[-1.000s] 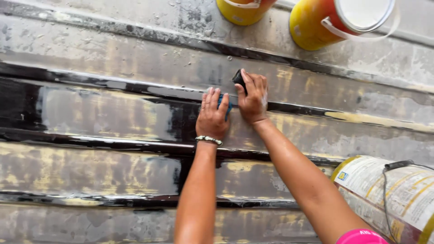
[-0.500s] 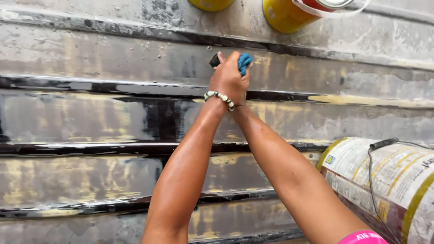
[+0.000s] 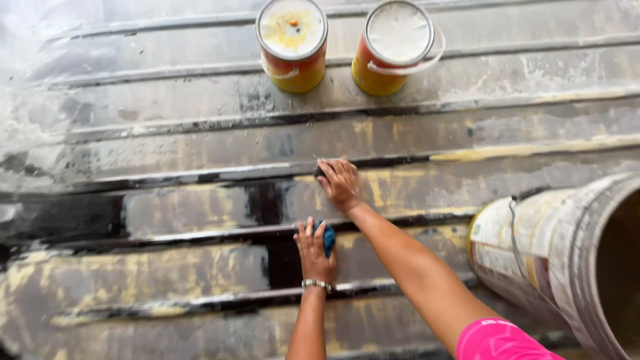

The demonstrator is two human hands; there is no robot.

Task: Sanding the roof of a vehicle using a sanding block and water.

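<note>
My left hand (image 3: pixel 315 252), with a bead bracelet on the wrist, presses a blue cloth (image 3: pixel 329 238) flat onto the ribbed metal sheet (image 3: pixel 167 133), beside a black painted patch (image 3: pixel 281 257). One rib farther away, my right hand (image 3: pixel 340 183) is closed over a small dark tool (image 3: pixel 320 172) and holds it against a black-streaked rib. Only the tool's tip shows past the fingers. The two hands are apart, the right one above the left.
Two yellow paint cans (image 3: pixel 292 43) (image 3: pixel 397 47) stand at the far side, each with a white lid and handle. A large worn tin (image 3: pixel 533 247) lies on its side at the right, close to my right forearm. Black wet streaks run along the ribs at left.
The hands were together on one rib; now the left hand with the blue cloth sits one rib nearer to me. The view has tilted, so both cans show fully.
</note>
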